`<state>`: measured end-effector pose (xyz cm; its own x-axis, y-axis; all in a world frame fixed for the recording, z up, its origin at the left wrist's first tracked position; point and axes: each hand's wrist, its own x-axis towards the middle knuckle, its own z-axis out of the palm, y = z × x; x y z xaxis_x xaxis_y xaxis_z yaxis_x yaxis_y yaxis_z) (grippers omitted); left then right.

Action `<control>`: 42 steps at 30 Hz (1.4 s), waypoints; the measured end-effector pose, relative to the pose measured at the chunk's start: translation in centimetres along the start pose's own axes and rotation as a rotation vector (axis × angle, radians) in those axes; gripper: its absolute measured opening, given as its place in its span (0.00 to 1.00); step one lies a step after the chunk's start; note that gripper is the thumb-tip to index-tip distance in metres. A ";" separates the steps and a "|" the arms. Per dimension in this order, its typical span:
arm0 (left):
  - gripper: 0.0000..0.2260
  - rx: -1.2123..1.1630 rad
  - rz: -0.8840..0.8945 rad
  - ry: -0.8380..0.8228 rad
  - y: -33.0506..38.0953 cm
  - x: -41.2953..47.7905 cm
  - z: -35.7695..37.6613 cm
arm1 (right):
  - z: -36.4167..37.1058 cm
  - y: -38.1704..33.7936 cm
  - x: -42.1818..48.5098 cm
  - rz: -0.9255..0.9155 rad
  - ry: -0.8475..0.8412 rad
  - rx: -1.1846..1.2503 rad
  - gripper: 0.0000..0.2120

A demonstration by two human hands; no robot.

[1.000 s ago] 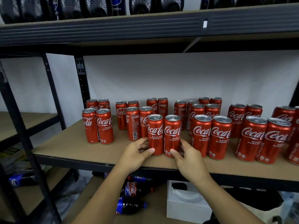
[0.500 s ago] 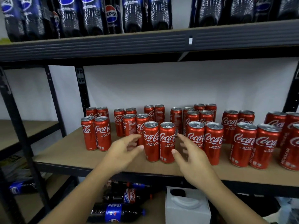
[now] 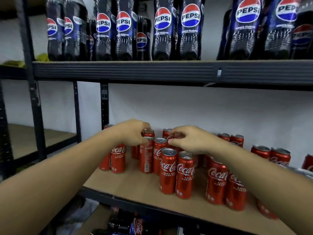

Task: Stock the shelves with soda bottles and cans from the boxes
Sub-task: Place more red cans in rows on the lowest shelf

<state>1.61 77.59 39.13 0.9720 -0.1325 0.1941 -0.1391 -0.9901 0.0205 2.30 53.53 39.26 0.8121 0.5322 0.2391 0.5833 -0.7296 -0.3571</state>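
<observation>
1. Now both hands have left the front pair of cans (image 3: 167, 170) and reached over it to the back-row cans (image 3: 149, 133).
2. The left hand (image 3: 133, 131) curls its fingers over one can top. The right hand (image 3: 191, 141) curls at a neighbouring top. Blur hides whether either one actually grips.
3. The front pair stands upright on the shelf (image 3: 135, 185) near its front edge, so that placement looks finished. Tidying the rows behind seems to be the step in hand.
4. Half a second ago the hands were open, flanking the front pair. The view has also tipped upward, so the Pepsi bottles (image 3: 160, 28) on the shelf above now loom large.
</observation>
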 end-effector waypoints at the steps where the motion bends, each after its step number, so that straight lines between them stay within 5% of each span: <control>1: 0.22 0.027 -0.014 -0.022 -0.3 1.0 -0.1 | 0.0 -0.2 1.3 0.011 -0.032 -0.028 0.23; 8: 0.34 -0.021 -0.082 -0.193 -1.7 6.2 1.6 | 2.0 -0.1 10.4 0.098 -0.234 -0.181 0.29; 12: 0.25 -0.173 -0.055 -0.249 -2.5 7.8 3.3 | 3.7 0.4 13.3 0.151 -0.365 -0.037 0.25; 24: 0.20 -0.370 0.057 -0.119 2.3 12.0 4.9 | 0.4 6.0 12.0 0.109 -0.321 -0.305 0.13; 32: 0.21 -0.233 0.116 -0.094 5.8 14.7 6.1 | -1.4 9.5 10.4 0.129 -0.368 -0.316 0.34; 42: 0.24 -0.191 0.272 -0.267 4.5 15.6 4.3 | -0.4 10.5 10.2 0.072 -0.261 -0.268 0.33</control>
<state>17.00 70.87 38.00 0.9064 -0.4201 -0.0432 -0.4054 -0.8941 0.1902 16.77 51.10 38.33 0.8403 0.5414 -0.0283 0.5359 -0.8375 -0.1072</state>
